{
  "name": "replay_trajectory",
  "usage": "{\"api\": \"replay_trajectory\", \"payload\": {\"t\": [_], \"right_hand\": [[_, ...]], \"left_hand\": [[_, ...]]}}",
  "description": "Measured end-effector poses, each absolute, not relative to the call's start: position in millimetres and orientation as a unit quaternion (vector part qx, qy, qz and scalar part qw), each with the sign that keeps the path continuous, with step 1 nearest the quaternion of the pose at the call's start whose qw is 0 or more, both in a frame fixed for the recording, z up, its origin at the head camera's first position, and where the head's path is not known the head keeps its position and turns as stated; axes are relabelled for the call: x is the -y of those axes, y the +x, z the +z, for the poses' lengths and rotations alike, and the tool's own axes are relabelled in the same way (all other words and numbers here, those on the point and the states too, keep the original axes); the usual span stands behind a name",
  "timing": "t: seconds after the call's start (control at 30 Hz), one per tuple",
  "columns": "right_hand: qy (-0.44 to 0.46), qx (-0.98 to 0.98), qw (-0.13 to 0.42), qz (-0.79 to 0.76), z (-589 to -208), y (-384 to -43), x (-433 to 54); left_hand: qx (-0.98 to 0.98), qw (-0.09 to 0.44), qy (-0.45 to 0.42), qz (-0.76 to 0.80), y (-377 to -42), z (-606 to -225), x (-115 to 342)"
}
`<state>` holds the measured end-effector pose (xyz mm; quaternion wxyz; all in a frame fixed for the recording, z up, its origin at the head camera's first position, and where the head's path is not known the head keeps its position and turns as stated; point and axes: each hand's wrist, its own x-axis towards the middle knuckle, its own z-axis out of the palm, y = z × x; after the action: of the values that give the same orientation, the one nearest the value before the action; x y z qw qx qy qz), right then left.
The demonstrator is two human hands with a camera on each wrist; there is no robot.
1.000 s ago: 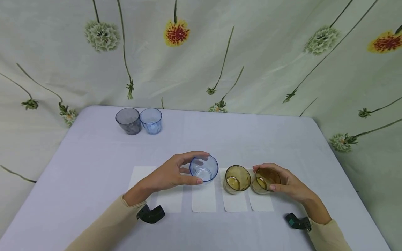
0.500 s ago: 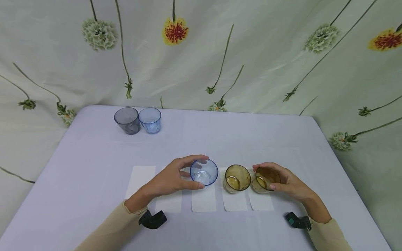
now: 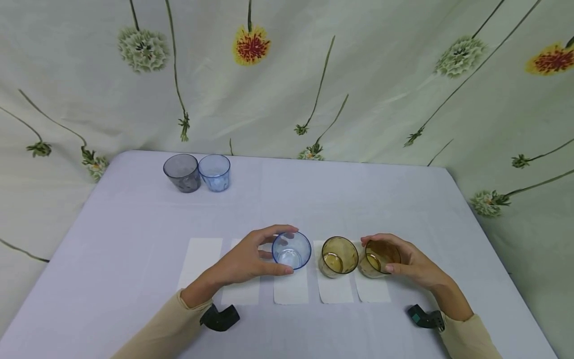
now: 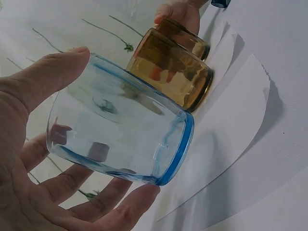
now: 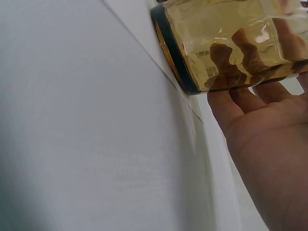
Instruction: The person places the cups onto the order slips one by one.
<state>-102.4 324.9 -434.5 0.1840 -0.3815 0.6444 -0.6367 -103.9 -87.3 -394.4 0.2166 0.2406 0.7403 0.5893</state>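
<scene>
My left hand [image 3: 244, 257] grips a clear light-blue glass [image 3: 291, 252], thumb on the near side and fingers on the far side. The glass is upright over the middle paper strip [image 3: 290, 291], and in the left wrist view its blue base [image 4: 179, 151] looks slightly above the paper. My right hand [image 3: 417, 267] holds an amber glass [image 3: 378, 258], which stands on the rightmost strip [image 3: 374, 291]. Between the two held glasses, a second amber glass [image 3: 337, 259] stands on its own strip, close beside the other amber one.
A grey glass [image 3: 183, 173] and another blue glass [image 3: 215, 173] stand side by side at the table's back left. Two more white paper strips lie to the left, one [image 3: 204, 254] uncovered and one [image 3: 242, 291] partly under my left hand. Behind the table hangs a flowered cloth [image 3: 381, 75].
My left hand has brought the blue glass down and slightly nearer over the middle strip. My right hand and both amber glasses have stayed in place.
</scene>
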Motion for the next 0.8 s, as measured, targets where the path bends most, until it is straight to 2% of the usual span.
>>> {"api": "replay_trajectory", "payload": {"t": [0.8], "right_hand": [[-0.385, -0.647, 0.181, -0.633, -434.6, -102.8, -326.5]], "left_hand": [[-0.740, 0.223, 0.226, 0.593, -101.1, -400.2, 82.3]]}}
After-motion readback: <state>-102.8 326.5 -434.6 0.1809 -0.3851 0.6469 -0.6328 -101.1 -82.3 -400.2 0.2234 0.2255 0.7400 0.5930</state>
